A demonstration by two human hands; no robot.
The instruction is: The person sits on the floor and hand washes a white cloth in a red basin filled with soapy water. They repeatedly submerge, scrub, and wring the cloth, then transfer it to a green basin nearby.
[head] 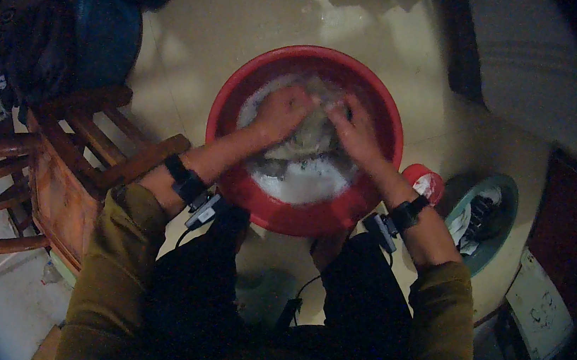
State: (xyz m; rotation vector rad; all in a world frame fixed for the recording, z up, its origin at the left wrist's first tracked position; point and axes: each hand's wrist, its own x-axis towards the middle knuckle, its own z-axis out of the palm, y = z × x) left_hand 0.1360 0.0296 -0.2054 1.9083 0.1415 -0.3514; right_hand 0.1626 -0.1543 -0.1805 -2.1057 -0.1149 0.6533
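A red plastic basin [295, 218] stands on the floor between my feet, holding whitish soapy water [315, 183]. In it lies a wet, bunched greyish cloth [312, 137], partly under the suds. My left hand [285, 107] grips the cloth from the left with its fingers curled inward. Opposite it, my right hand [350, 126] holds the cloth with the thumb side towards the left hand. Only a short gap separates the two hands near the basin's far half. Blur hides the exact hold of the fingertips.
To the right stand a small red tub [430, 180] with white contents and a green basin [501, 231] holding a dark laced shoe [479, 217]. Wooden chairs [69, 182] stand close on the left. Wet patches mark the tiled floor [339, 18] ahead.
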